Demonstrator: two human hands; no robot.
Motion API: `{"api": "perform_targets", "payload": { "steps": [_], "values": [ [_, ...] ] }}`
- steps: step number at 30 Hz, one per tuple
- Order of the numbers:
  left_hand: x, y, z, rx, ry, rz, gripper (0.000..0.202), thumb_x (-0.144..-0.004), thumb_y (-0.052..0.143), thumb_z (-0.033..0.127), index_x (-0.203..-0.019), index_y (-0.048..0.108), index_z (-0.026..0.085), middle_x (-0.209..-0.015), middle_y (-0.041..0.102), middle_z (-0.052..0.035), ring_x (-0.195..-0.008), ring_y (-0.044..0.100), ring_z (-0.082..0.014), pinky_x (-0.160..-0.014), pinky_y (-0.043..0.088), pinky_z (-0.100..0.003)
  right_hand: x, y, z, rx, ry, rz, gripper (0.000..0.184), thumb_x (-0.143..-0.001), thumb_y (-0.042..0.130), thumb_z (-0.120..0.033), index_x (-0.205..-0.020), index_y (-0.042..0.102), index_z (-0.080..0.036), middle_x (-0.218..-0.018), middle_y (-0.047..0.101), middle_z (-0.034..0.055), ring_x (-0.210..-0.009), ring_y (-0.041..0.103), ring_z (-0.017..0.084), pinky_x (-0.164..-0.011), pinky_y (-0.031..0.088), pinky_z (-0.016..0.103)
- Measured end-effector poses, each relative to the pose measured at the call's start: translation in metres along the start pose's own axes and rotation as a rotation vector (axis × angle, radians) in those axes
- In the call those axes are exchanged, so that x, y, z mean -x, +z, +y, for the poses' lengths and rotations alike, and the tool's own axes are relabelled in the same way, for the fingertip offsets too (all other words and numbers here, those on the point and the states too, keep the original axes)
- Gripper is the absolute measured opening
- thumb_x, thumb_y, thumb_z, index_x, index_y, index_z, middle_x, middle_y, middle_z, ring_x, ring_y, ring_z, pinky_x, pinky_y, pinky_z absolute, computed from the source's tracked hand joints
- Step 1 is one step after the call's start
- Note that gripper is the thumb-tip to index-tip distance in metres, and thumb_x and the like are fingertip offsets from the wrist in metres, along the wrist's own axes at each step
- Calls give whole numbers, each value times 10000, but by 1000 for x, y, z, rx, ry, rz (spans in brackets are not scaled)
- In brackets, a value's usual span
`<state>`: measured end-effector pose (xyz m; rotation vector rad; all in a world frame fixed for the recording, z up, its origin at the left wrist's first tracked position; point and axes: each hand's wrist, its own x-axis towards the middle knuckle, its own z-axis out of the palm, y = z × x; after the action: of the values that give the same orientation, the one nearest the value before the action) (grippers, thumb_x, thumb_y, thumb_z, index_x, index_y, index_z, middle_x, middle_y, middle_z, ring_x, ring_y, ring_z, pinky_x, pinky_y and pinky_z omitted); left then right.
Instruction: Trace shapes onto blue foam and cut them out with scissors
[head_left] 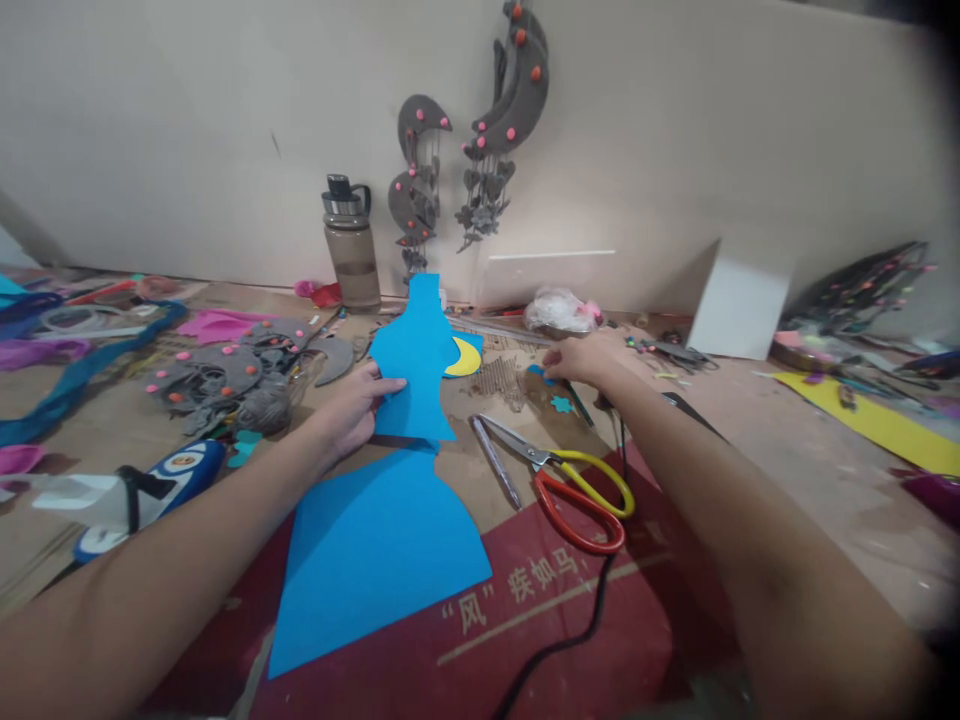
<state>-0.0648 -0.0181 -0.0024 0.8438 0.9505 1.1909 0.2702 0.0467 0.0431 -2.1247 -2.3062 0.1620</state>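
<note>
In head view, shows two blue sheets (386,550) midway along the bench (795,440), the farther clamped in the left hand's grip (360,405). Cannot tell the state of the right hand's grip (581,358), near one teal flower (561,404). Counts one pair of scissors (556,459) and one pen (495,462) between, one bottle (352,260) behind.

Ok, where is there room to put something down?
Bare tabletop between the right forearm and yellow strip looks roomiest. A smaller red patch lies between the lower blue paper and black cord. It's crowded left with grey felt pieces and a blue ribbon.
</note>
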Motion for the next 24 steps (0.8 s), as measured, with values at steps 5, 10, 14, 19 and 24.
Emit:
{"api": "perform_targets", "payload": {
  "steps": [5, 10, 14, 19, 24],
  "values": [
    [3, 1, -1, -18, -23, -53, 402, -795, 719, 117, -1183, 651, 196, -1105, 768, -96, -816, 760, -216, -691, 649, -331, -17, 5, 3, -51, -19, -68, 218, -690, 779, -194, -905, 803, -163, -725, 729, 59, -761, 664, 227, -694, 516, 295],
    [0, -3, -7, -1, -28, -99, 414, -829, 715, 156, -1229, 630, 221, -1154, 753, -103, -865, 761, -218, -745, 648, -335, -30, 11, 6, -72, -14, -120, 138, -672, 785, -193, -807, 780, -164, -618, 653, 20, -695, 623, 194, -667, 490, 285],
    [0, -3, -7, 2, -36, -83, 525, -792, 717, 129, -1294, 610, 242, -1178, 746, -86, -860, 753, -220, -746, 644, -350, -30, 13, 8, -101, -11, -126, 82, -669, 773, -154, -743, 738, -155, -629, 639, 13, -649, 595, 169, -633, 469, 271],
    [6, 1, -3, 20, -17, -102, 672, -719, 706, 69, -1354, 582, 248, -1233, 729, -80, -951, 740, -252, -815, 629, -390, -24, 16, 5, -174, -8, -17, 186, -598, 779, -56, -711, 680, -166, -670, 663, 32, -683, 620, 203, -638, 467, 285],
    [2, -2, -6, 30, 50, -175, 638, -694, 773, 97, -1293, 615, 244, -1245, 725, -84, -966, 739, -256, -849, 613, -407, -11, 11, -6, -349, -95, 195, 138, -681, 714, -69, -735, 657, -183, -737, 686, 59, -747, 643, 221, -666, 485, 299]
  ]
}}
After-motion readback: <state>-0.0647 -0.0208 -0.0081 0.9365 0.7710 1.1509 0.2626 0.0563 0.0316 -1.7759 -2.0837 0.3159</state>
